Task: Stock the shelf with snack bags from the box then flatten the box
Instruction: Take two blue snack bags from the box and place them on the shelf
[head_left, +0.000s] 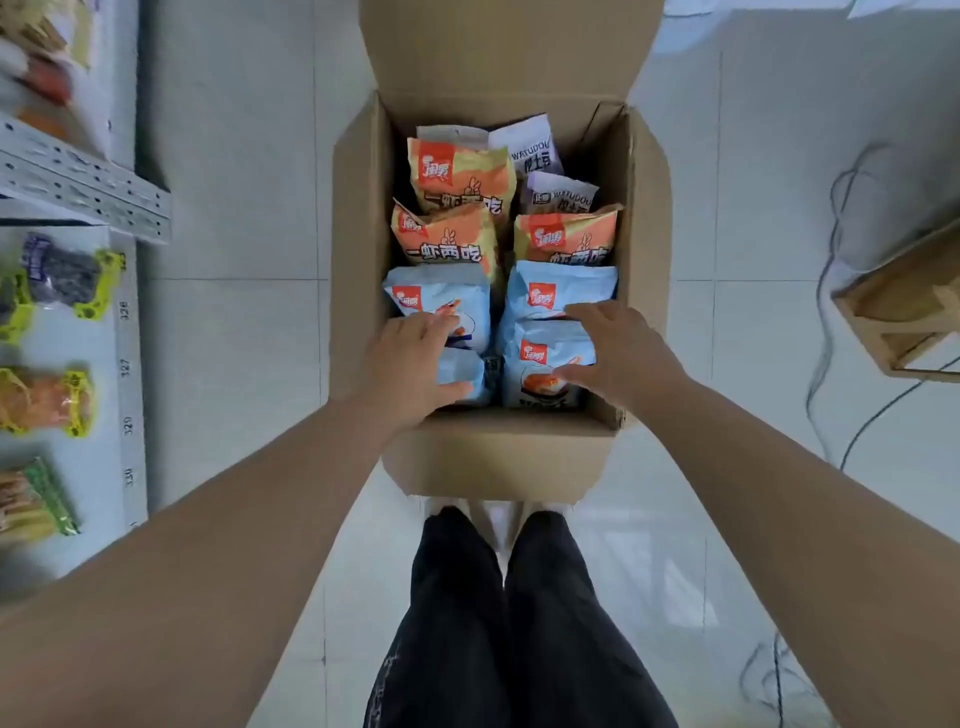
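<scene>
An open cardboard box (358, 249) stands on the floor in front of my feet, its flaps folded out. Inside lie light blue snack bags nearest me, orange bags (447, 234) in the middle and white-purple bags (535, 150) at the far end. My left hand (410, 364) reaches into the near left of the box, fingers and thumb around a light blue bag (460, 371). My right hand (618, 353) is in the near right, fingers over and thumb under another light blue bag (550, 348).
A white shelf (127, 364) with snack packs runs along the left edge; a perforated grey shelf rail (83, 187) sits above it. A wooden frame (904, 312) and loose cables (831, 374) lie on the tiled floor at right. My legs stand just behind the box.
</scene>
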